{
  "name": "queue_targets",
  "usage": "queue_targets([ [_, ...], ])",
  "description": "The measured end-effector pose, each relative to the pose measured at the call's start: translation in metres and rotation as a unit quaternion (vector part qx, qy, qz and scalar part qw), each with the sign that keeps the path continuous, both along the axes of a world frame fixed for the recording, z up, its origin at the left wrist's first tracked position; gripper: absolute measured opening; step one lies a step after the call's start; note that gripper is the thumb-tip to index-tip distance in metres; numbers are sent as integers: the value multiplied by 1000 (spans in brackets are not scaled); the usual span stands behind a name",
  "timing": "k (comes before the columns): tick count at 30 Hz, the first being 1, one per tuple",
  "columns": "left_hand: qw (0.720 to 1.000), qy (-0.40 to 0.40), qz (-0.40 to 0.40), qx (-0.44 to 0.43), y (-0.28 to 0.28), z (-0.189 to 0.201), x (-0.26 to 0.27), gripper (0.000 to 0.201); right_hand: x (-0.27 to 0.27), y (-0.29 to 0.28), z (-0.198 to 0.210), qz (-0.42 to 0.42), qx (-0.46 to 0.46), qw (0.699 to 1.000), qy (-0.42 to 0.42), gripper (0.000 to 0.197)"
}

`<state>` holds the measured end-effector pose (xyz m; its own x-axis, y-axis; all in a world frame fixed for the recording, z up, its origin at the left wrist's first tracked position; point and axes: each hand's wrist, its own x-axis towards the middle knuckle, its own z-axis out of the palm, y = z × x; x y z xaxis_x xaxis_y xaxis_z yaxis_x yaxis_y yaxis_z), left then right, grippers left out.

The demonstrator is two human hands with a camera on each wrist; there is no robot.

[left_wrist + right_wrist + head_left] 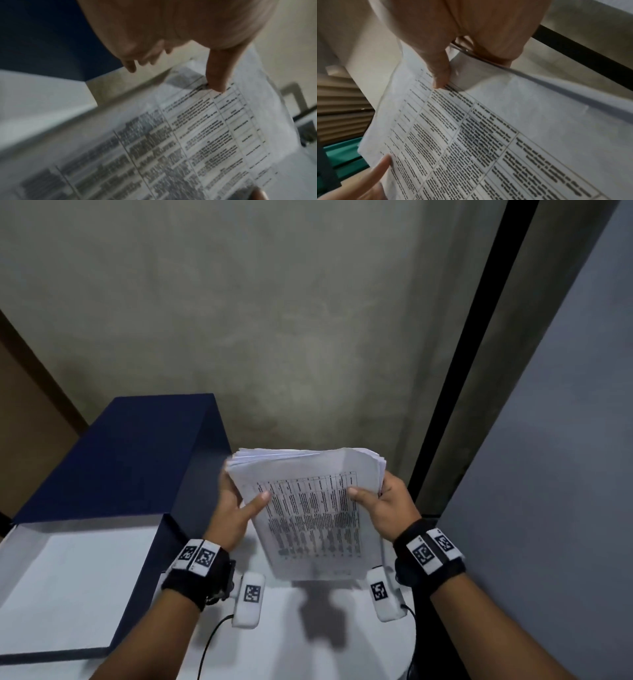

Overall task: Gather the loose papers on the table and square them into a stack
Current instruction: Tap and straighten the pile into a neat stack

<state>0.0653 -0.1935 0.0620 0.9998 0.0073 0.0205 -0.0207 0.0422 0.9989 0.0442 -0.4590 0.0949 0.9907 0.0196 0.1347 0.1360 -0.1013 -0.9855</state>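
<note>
Head view, centre of frame: the sheaf of papers (pixel 310 508) is held nearly upright above the white bench (pixel 301 642), its lower short edge low over the bench surface; whether it touches cannot be told. The left hand (pixel 236 508) grips the left long edge, thumb on the printed face and fingers behind; the right hand (pixel 387 508) grips the right long edge likewise, so each grip is closed on the papers. The long axis runs from lower frame to upper frame, leaning away from the viewer, printed table facing the camera. The upper edges are fanned and uneven, so squaring appears unfinished. To do the step well, loosen both grips slightly, let the sheets drop onto the bench edge-first, tap, then turn to a long edge and tap again. An open dark blue box (pixel 113 474) stands at left.
</note>
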Motion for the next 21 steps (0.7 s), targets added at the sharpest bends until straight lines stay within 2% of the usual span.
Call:
queue_targets([
  [1,1000,3,-21,-20,-5,3,-1,85,0,2,-2,-6,8,1000,4,30],
  [4,999,-28,31,8,-17,8,-4,51,0,7,-10,-42,24,999,6,30],
  [7,996,-31,49,71,-26,-3,-12,32,-5,12,-28,-71,5,997,8,34],
  [12,991,18,35,126,-32,-32,-32,39,-28,18,-69,-74,-63,994,56,43],
  [16,990,14,54,131,-28,-32,-26,33,-23,13,-72,-113,-74,990,46,45],
  [21,996,32,41,79,-18,-26,-19,56,-18,6,-65,-104,-60,992,28,57],
])
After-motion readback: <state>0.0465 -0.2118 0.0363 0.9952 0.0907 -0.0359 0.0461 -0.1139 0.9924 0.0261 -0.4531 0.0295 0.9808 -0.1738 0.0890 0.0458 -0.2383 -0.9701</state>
